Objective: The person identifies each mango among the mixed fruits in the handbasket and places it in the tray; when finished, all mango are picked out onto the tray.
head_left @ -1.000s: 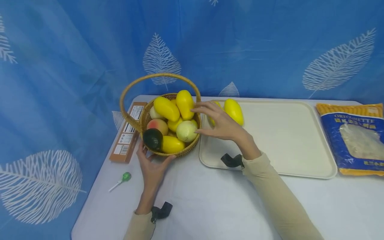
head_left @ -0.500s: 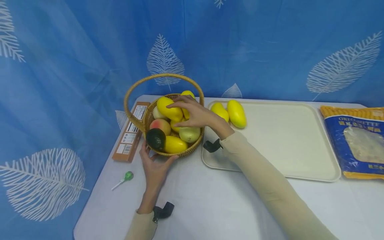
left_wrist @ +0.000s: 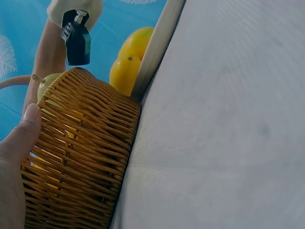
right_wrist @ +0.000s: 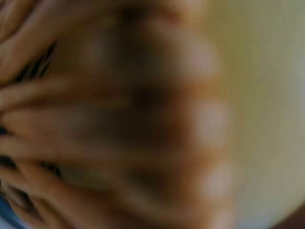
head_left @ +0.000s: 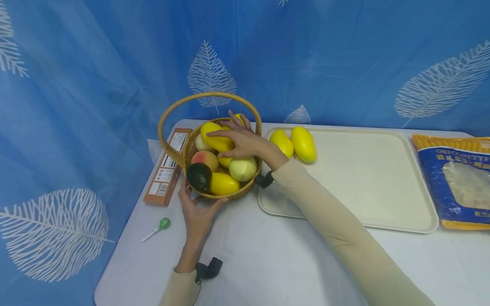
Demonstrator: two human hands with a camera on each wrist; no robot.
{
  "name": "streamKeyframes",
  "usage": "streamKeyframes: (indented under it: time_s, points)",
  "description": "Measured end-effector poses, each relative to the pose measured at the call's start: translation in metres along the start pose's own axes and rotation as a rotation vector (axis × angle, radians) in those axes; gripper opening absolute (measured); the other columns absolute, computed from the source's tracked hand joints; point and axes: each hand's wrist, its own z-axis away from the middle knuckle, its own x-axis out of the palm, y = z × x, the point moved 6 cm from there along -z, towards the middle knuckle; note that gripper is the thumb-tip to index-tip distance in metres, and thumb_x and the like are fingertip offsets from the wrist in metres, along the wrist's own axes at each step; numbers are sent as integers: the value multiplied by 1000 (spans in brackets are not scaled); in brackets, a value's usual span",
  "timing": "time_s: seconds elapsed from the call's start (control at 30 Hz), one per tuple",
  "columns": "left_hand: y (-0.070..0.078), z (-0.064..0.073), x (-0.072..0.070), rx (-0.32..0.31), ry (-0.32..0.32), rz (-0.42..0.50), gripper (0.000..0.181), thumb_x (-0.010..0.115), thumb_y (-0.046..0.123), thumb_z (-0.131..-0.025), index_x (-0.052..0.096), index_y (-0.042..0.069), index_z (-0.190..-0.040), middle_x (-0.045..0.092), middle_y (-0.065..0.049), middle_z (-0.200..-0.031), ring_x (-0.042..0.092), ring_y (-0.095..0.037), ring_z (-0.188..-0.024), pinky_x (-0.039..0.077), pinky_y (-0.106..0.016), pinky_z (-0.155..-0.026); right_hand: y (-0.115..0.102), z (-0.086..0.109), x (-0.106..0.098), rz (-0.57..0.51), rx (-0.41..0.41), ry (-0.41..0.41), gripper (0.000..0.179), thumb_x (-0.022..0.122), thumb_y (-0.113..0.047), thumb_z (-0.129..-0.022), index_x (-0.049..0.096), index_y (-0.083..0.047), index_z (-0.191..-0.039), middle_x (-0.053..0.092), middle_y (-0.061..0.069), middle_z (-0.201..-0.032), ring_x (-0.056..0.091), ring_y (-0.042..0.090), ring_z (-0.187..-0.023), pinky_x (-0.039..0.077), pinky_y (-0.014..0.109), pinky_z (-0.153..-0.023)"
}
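A wicker basket [head_left: 245, 193] with a tall arched handle holds several fruits. In it lie a yellow mango [head_left: 215, 143], a peach [head_left: 205, 160], a dark avocado [head_left: 198, 177], a pale green round fruit [head_left: 243, 169] and another yellow fruit [head_left: 225, 184]. My left hand [head_left: 197, 214] holds the basket's near side, its thumb [left_wrist: 29, 121] at the rim in the left wrist view. Above the fruit, my right hand [head_left: 246, 142] spreads its fingers over the yellow mangoes, covering most of the farther one [head_left: 239, 116]. Contact under its palm is hidden; blurred wicker fills the right wrist view.
A cream tray [head_left: 356, 178] stands right of the basket, two yellow mangoes [head_left: 303, 144] at its far left corner. A blue pasta bag [head_left: 457, 182] lies farther right. On the left are a brown box [head_left: 162, 180] and a green lollipop [head_left: 164, 223]. A blue curtain [head_left: 329, 63] hangs behind.
My right hand has moved left from the basket's right edge to over the yellow mangoes, its fingers spreading. My left hand stays at the basket. The camera view has shifted slightly.
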Motion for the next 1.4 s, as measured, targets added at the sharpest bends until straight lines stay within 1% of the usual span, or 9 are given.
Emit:
streamKeyframes:
  time_s: [0.13, 0.37, 0.57, 0.8, 0.93, 1.07, 1.17, 1.27, 1.4]
  points:
    - [-5, 0, 0, 21, 0, -2, 116, 90, 12, -68, 14, 22, -155, 24, -7, -153, 30, -24, -138, 39, -45, -102, 0, -2, 2, 35, 24, -43, 66, 60, -52, -93, 30, -44, -151, 26, 12, -160, -12, 39, -150, -7, 60, -118]
    - [-3, 0, -1, 42, 8, -8, 115, 91, 16, -68, 16, 24, -155, 27, -6, -151, 32, -23, -137, 41, -44, -99, -1, -2, 2, 34, 45, -42, 69, 67, -45, -90, 33, -43, -150, 37, 10, -153, -8, 37, -151, -7, 59, -118]
    - [-1, 2, 1, 18, 14, 5, 115, 90, 8, -67, 16, 16, -155, 27, -12, -151, 34, -27, -136, 42, -48, -99, -1, 0, 2, 2, 34, -12, 69, 70, -45, -88, 37, -41, -149, 39, 7, -153, 0, 37, -151, -3, 59, -117]
    - [27, 7, 1, 14, 6, 13, 110, 87, 2, -68, 16, 3, -153, 25, -23, -149, 33, -35, -136, 40, -57, -98, -4, 4, -3, -72, 25, 53, 72, 73, -46, -85, 39, -38, -149, 39, 8, -154, 5, 34, -151, 3, 56, -118]
    - [18, 6, 1, 2, 9, 17, 111, 87, 4, -69, 16, 6, -154, 25, -20, -151, 33, -32, -136, 40, -56, -99, -8, 7, -7, -91, -2, 87, 72, 74, -45, -84, 41, -36, -148, 38, 7, -155, 9, 34, -151, 11, 54, -117]
    - [-1, 3, 1, 5, 15, 3, 114, 90, 11, -68, 17, 17, -155, 27, -12, -151, 33, -27, -137, 41, -50, -99, -20, 19, -16, -178, -85, 170, 71, 75, -40, -84, 44, -30, -147, 35, 9, -155, 22, 30, -148, 24, 49, -118]
    - [-5, 2, 0, 28, 20, -11, 114, 90, 15, -68, 17, 22, -155, 27, -7, -151, 34, -24, -136, 42, -45, -98, -34, 35, -26, -245, -149, 244, 69, 76, -36, -85, 47, -27, -146, 35, 10, -154, 31, 25, -143, 38, 42, -112]
    - [-4, 1, -1, 47, 20, -13, 113, 90, 17, -69, 17, 24, -155, 27, -7, -152, 34, -23, -136, 42, -43, -97, -43, 52, -33, -278, -165, 294, 68, 78, -35, -83, 49, -26, -144, 37, 11, -151, 34, 23, -140, 45, 40, -106]
    - [-3, 2, -2, 59, 21, -14, 113, 90, 17, -69, 17, 24, -155, 27, -9, -152, 35, -25, -135, 43, -44, -97, -49, 76, -36, -274, -125, 309, 69, 79, -37, -81, 50, -28, -143, 39, 11, -147, 38, 24, -136, 49, 43, -100]
